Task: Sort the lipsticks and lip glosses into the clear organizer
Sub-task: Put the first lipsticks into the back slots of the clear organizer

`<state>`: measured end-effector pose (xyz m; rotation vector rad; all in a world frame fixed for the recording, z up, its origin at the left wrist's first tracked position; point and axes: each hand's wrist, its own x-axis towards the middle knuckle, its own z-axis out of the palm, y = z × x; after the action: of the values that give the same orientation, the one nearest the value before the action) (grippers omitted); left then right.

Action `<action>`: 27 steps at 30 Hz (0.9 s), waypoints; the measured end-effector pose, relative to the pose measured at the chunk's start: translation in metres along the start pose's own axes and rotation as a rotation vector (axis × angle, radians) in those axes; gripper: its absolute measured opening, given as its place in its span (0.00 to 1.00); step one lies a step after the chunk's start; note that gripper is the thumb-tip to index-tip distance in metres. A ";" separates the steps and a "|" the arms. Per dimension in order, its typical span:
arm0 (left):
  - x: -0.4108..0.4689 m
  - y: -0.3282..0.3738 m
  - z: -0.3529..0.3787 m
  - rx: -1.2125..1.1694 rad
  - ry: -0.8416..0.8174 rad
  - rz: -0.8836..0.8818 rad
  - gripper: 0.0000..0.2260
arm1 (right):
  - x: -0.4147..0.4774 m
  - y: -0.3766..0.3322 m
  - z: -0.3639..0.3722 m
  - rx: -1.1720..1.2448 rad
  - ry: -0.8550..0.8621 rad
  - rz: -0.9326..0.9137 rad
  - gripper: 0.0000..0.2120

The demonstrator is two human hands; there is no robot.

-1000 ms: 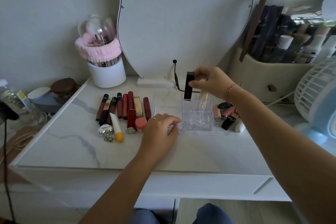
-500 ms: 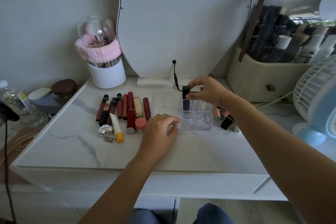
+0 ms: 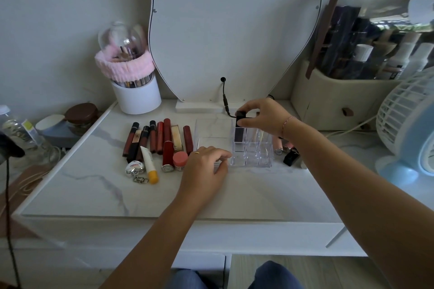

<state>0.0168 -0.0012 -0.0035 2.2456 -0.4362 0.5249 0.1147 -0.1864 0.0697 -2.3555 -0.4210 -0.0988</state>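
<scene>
The clear organizer point(image 3: 254, 156) stands mid-table. A black lipstick point(image 3: 240, 132) sits upright in its back-left slot, and my right hand point(image 3: 263, 116) pinches the lipstick's cap from above. My left hand point(image 3: 204, 166) rests on the table with its fingertips against the organizer's front-left corner. A row of lip glosses and lipsticks point(image 3: 159, 141) lies to the left, with a yellow-capped white tube point(image 3: 149, 164) and a pink-lidded pot point(image 3: 180, 160) in front. More lipsticks point(image 3: 287, 151) lie right of the organizer, partly hidden by my right arm.
A curved mirror point(image 3: 234, 30) stands at the back with a cable point(image 3: 224, 96) at its base. A white brush cup with a pink band point(image 3: 133, 87) is back left. A beige cosmetics bag point(image 3: 340, 101) and a fan point(image 3: 411, 129) crowd the right. A keyring tin point(image 3: 135, 169) lies near front.
My right hand has come down with the black lipstick from above the organizer and set it into the back-left slot. My left hand has stayed at the organizer's corner.
</scene>
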 end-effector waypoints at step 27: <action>0.000 0.002 -0.001 0.038 0.001 0.022 0.08 | -0.070 0.090 -0.062 -0.051 0.242 0.286 0.11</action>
<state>0.0157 -0.0020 -0.0020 2.2794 -0.4543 0.5500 0.0813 -0.3086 0.0431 -2.3899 0.0366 -0.2584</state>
